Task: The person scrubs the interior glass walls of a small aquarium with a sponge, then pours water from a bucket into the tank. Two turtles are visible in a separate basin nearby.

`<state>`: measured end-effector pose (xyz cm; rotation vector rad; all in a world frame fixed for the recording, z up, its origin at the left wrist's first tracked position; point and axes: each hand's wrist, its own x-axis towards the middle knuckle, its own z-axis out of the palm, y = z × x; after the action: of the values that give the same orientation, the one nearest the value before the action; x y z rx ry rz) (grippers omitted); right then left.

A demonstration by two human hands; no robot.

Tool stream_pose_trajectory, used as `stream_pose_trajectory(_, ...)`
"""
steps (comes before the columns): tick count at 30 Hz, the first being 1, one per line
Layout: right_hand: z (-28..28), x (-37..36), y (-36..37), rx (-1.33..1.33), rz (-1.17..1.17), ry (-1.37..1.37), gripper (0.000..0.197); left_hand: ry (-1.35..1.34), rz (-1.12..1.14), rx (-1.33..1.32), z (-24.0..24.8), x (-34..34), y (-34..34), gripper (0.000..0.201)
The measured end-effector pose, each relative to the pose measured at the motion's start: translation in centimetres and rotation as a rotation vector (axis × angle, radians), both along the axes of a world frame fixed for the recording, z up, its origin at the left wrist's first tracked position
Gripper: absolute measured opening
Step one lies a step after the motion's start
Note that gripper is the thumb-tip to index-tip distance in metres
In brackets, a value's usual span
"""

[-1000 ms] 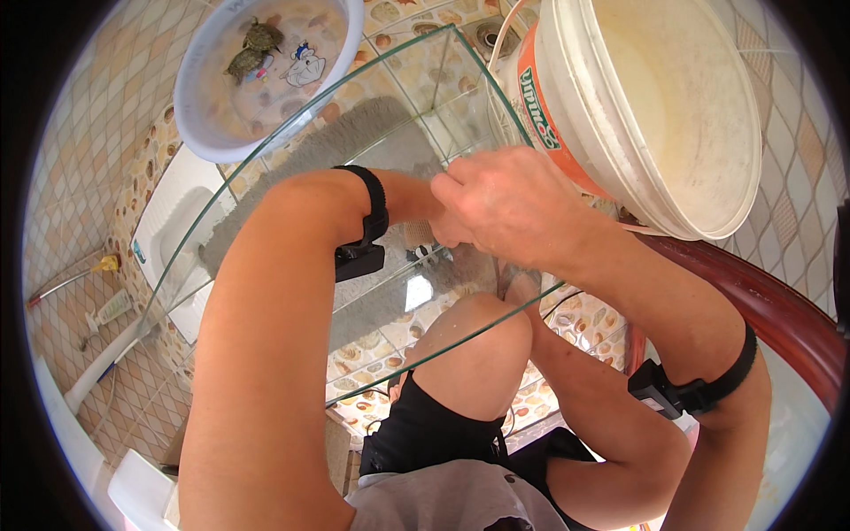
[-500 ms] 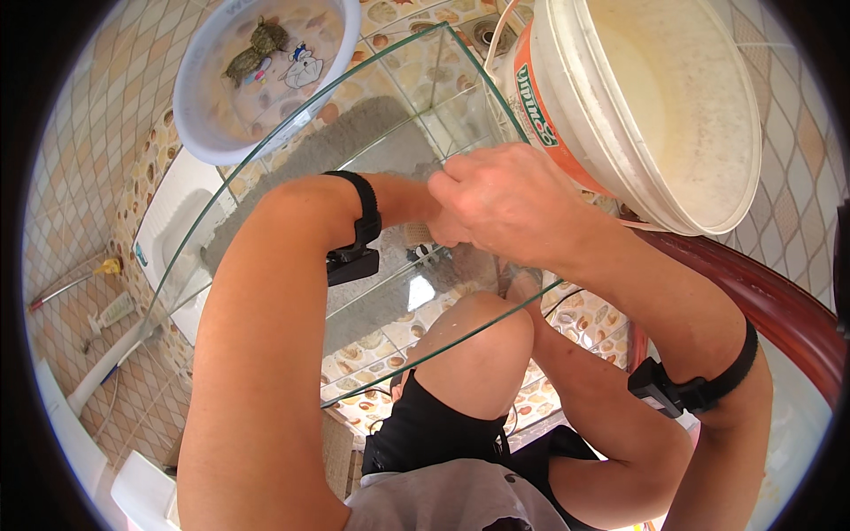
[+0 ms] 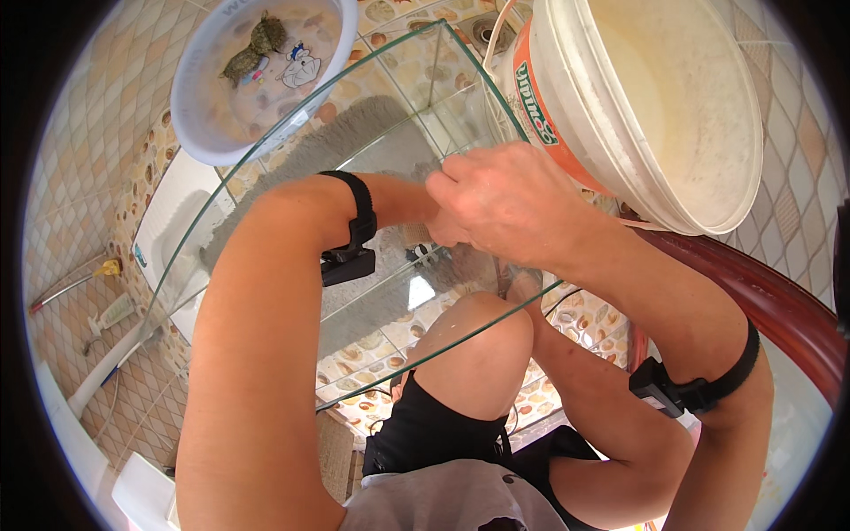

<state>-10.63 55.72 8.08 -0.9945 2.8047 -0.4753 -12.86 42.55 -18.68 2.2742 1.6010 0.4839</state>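
Observation:
Both my hands meet over the right side of a glass tank (image 3: 381,146) with green-tinted edges. My right hand (image 3: 496,202) is closed, its fingers curled toward the left; whatever it grips, if anything, is hidden. Most of my left hand (image 3: 432,212) lies behind the right one, so its fingers do not show. Through the glass I see a patchy grey layer (image 3: 354,133) and, below my hands, a small black-and-white thing (image 3: 425,254) too small to name. My knee touches or nearly touches the tank's near side.
A pale blue basin (image 3: 190,133) holding two turtles (image 3: 252,51) stands at the far left. To the right, a white bucket (image 3: 611,106) with an orange band tilts beside a dark red rail (image 3: 735,274). A squat toilet (image 3: 168,212) is set into the pebble-patterned floor; a hose (image 3: 97,380) lies left.
My left forearm and the near tank edge have shifted very slightly left. Both hands stay almost in the same place.

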Motion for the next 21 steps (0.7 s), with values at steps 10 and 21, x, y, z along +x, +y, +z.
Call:
stream_pose_trajectory(10, -0.33, -0.13, -0.16, 0.039, -0.010, 0.022, 0.023, 0.001, 0.002, 0.009, 0.13, -0.08, -0.09, 0.020)
stream_pose_trajectory(21, 0.07, -0.19, -0.03, 0.001, 0.019, 0.004, 0.008, 0.004, 0.004, 0.019, -0.05, -0.03, -0.04, 0.020)
